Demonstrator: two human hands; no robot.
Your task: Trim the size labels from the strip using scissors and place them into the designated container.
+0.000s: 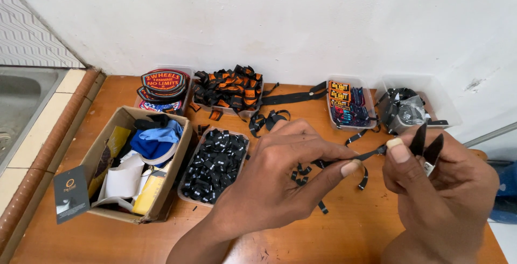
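My left hand (280,175) pinches a narrow black label strip (371,154) between thumb and fingertips, stretched toward my right hand (439,188). The right hand holds small black thread snips (426,144), blades pointing up, and its thumb touches the far end of the strip. Loose cut pieces of black strip (304,172) lie on the wooden table (107,237) under my hands. Just left of my left hand stands a clear tray of small black cut labels (215,164).
A cardboard box (107,145) of fabric and paper scraps sits at left. Along the wall stand trays of round embroidered patches (163,86), black-and-orange labels (229,89), colourful labels (347,102) and black ribbon (409,110). A tiled sink counter (32,113) borders the left.
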